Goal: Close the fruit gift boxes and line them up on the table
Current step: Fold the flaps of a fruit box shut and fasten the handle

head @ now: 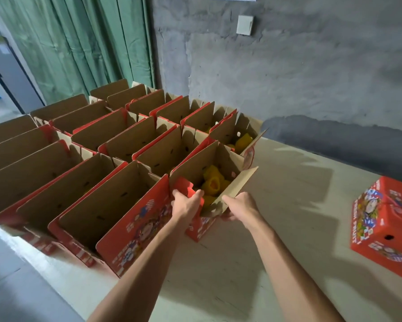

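Both hands (186,205) (238,209) grip flaps of an open box (201,226); yellow fruit (212,184) inside.

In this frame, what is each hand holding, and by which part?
Both hold the open box nearest the person: the left hand grips its red near flap, the right hand its brown right-side flap.

Two bare forearms enter from bottom edge, both uncovered as far as frame shows; no sleeve, cuff or glove visible. Left hand (186,204) bare: no ring, no band at wrist. Right hand (240,206) bare likewise: no watch, no bracelet. Forearms slim, long, widening toward lower edge through wide-angle lens. Wrists narrow, knuckles and tendons faintly marked on backs of hands. Nails too small to judge. Upper arms, torso, clothing out of view.
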A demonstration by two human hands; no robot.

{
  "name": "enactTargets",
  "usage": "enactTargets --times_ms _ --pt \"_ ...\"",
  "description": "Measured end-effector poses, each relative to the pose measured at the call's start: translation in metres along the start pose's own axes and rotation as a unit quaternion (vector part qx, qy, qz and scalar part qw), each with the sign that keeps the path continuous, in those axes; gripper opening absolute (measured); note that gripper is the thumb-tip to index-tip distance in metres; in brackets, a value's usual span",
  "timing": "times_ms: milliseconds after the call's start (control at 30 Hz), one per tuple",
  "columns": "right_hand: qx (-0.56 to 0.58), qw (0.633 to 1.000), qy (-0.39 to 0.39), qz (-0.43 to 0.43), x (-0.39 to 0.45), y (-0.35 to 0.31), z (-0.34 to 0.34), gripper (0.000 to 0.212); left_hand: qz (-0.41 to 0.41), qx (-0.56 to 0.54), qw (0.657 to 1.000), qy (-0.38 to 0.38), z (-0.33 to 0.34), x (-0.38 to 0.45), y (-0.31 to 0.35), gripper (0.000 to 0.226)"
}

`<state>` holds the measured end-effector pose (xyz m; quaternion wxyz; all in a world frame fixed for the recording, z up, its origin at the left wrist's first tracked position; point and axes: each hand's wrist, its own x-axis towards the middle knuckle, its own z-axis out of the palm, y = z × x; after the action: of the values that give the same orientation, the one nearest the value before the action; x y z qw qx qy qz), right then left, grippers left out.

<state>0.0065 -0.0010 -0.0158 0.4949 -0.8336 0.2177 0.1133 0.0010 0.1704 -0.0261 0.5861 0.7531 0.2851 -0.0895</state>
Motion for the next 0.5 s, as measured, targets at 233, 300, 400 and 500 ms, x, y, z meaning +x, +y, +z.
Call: enactTargets --times_ms 233,300,400,500 --pt "0.186 0.98 -0.057 0.041 -0.088 0.041 -0.015 0.014 0.037 0.037 0.999 -0.007 0.014 -0.041 -0.022 0.061" --pt "0.187 0.979 -0.053 0.053 -0.11 0.055 -0.02 0.019 0.042 0.055 0.997 -0.021 0.021 -0.054 -0.028 0.05" --pt "0.197 0.978 -0.029 0.068 -0.134 0.073 -0.031 0.024 0.058 0.064 0.995 -0.047 0.032 -0.073 -0.031 0.053" --pt "0.222 0.972 0.007 0.074 -0.151 0.085 -0.044 0.027 0.075 0.07 0.991 -0.086 0.048 -0.089 -0.028 0.057"
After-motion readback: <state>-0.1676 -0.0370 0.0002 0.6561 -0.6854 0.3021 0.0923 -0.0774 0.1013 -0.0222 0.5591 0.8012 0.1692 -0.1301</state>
